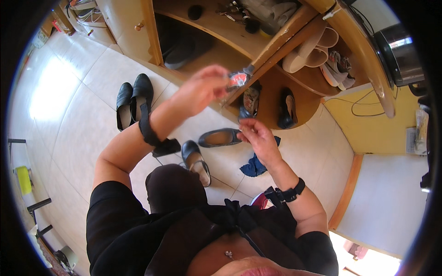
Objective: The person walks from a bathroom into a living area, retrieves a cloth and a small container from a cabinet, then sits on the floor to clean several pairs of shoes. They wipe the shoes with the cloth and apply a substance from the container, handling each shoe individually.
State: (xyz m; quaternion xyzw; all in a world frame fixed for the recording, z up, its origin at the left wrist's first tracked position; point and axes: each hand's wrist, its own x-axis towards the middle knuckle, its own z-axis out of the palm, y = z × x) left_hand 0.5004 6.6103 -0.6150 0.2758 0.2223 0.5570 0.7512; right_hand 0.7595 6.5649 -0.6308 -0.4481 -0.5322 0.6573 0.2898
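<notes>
My left hand (203, 90), blurred, is raised in front of the shoe cabinet with its fingertips on a small dark item (238, 80) with a red-and-white label. My right hand (259, 139) hovers above the floor, fingers loosely curled and apart, with nothing visible in them. Beyond its fingertips lies a black flat shoe (218, 137) on its sole. A second black shoe (196, 160) with a strap stands nearer my knee. Dark blue cloth (255, 166) is on the floor, partly hidden by my right hand.
The open wooden cabinet (221, 31) holds small items and dark footwear. Its rounded side shelves carry pale boots (312, 51), sneakers (338, 70) and black shoes (287, 108). Another black pair (134, 100) stands on the tiles at left. A cable (366, 112) hangs at right.
</notes>
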